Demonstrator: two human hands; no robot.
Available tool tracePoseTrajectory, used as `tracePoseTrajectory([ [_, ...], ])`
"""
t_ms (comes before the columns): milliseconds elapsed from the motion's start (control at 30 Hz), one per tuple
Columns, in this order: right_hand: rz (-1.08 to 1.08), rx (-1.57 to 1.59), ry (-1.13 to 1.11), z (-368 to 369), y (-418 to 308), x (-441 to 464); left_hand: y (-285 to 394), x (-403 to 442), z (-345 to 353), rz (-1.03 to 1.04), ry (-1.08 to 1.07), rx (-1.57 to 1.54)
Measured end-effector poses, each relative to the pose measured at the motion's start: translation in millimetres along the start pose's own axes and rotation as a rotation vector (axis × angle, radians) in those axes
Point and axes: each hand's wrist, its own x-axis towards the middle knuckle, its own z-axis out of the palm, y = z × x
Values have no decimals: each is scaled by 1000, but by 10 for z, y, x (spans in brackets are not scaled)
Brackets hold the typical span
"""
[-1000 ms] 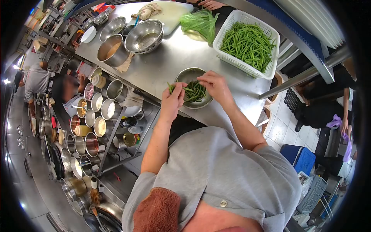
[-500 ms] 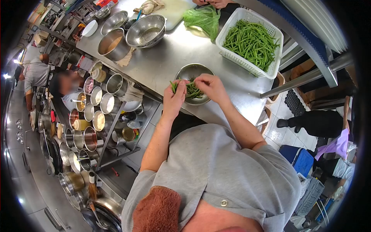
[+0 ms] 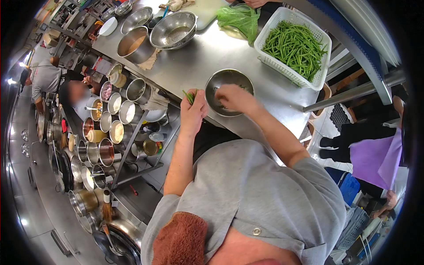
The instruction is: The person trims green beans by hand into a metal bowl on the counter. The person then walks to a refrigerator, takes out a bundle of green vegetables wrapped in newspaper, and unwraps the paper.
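My left hand is closed round a small bunch of green beans, just left of a steel bowl. My right hand reaches over that bowl, blurred by motion, its fingers bent down; what they hold, if anything, cannot be made out. Bits of green lie inside the bowl, partly hidden by the hand. A white plastic basket full of long green beans stands on the steel table, up and to the right of the bowl.
A green plastic bag lies near another person's hands. A colander and a pot stand at the upper left. Left of the table are several steel containers. At the right, a person holds a purple cloth.
My left hand has moved away from the bowl to the left with beans in it. My right hand has dropped over the bowl. At the right, the purple cloth is spread wider.
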Motion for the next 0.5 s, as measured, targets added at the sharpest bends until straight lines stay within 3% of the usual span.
tracePoseTrajectory([
  [33,5,2,-6,-81,-23,-21,-1,-15,-22,-58,-19,76],
  [100,210,117,226,-282,-76,-67,-60,0,-31,-92,-32,94],
  [167,269,234,261,-391,-116,-153,-122,57,10,-117,-50,115],
  [233,260,395,415,-418,-85,-227,-238,98,126,25,-25,544],
  [267,260,393,414,-439,-97,-261,-321,144,139,252,-34,767],
  [333,290,706,400,-475,-178,-313,-303,143,316,330,-83,855],
  [367,289,707,399,-447,-198,-334,-257,135,383,408,-134,946],
  [433,237,844,427,-388,-245,-358,-130,111,454,303,-196,940],
  [500,218,708,460,-432,-347,-375,-171,168,368,492,-265,1151],
])
